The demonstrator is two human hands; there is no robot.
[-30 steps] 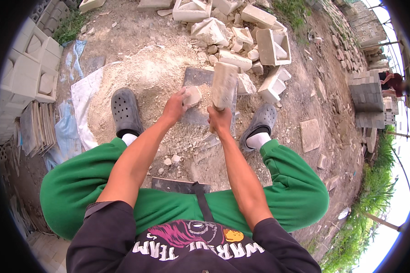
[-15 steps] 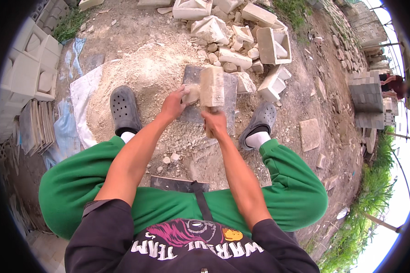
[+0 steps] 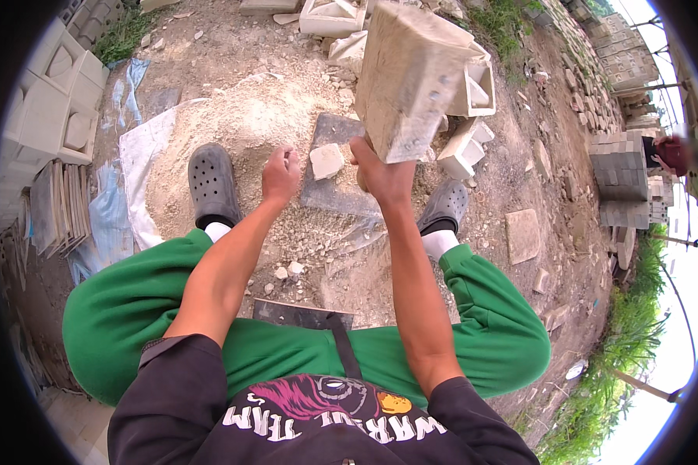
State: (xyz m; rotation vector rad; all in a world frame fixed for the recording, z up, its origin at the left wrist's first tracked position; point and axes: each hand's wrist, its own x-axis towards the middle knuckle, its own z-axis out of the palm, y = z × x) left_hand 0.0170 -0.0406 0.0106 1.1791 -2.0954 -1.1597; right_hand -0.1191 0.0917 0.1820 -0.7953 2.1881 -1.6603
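Note:
My right hand (image 3: 385,175) is wrapped around the handle of a big, dust-covered mallet (image 3: 411,77), whose blocky head is raised high and looms toward the view. The dark flat slab (image 3: 341,197) lies on the ground between my feet. On it rests a pale, rough stone chunk (image 3: 326,160), touched by neither hand. Just left of the slab, over the crushed stone, my left hand (image 3: 281,177) is closed with fingers curled, and nothing shows in it. The raised mallet head hides part of the rubble behind.
Crushed pale stone (image 3: 244,116) is heaped on a white sheet (image 3: 143,147). Broken moulded blocks (image 3: 464,147) lie beyond the slab. Pale blocks (image 3: 77,132) and thin boards (image 3: 54,209) stand at left. Grey blocks (image 3: 620,174) are stacked at right, beside another person (image 3: 669,155).
The mallet has swung up from the stone on the slab, toward the view and to the right. My left hand has let go of the stone and drawn back left.

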